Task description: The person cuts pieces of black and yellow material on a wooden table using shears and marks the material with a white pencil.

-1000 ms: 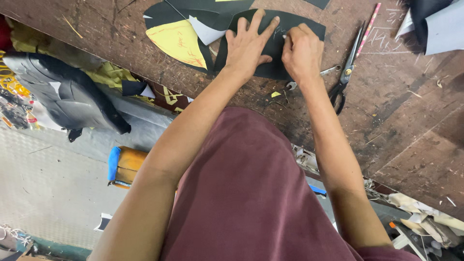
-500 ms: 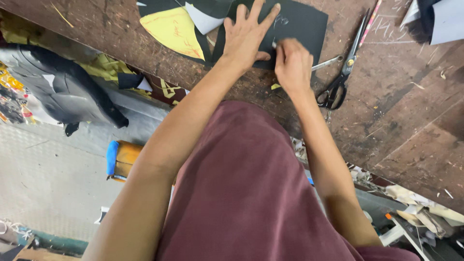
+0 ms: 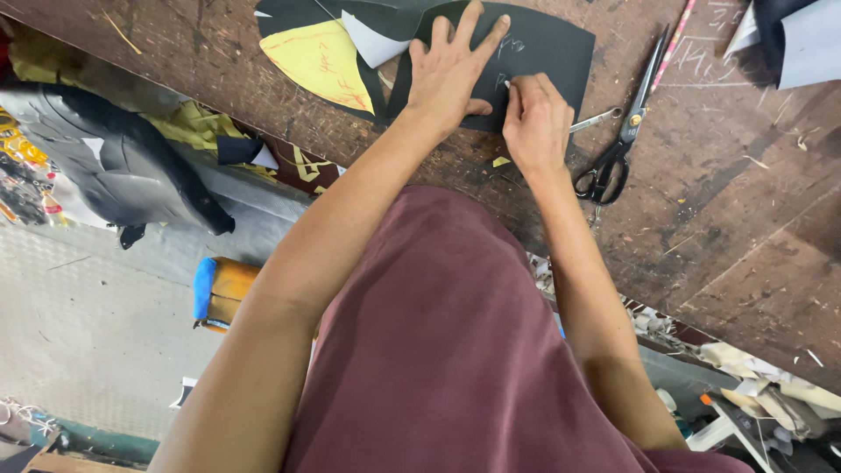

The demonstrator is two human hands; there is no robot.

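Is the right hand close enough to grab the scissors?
Probably yes. The right hand rests on the black sheet, and the scissors lie open on the wooden table just beside it, nothing between.

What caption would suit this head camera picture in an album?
Left hand flat on a black sheet, right hand marking it, scissors alongside.

- Black sheet piece (image 3: 543,52): flat on the worn wooden bench, curved outline, faint pale marks on its surface.
- Small pale marker (image 3: 508,85): its tip touches the sheet.
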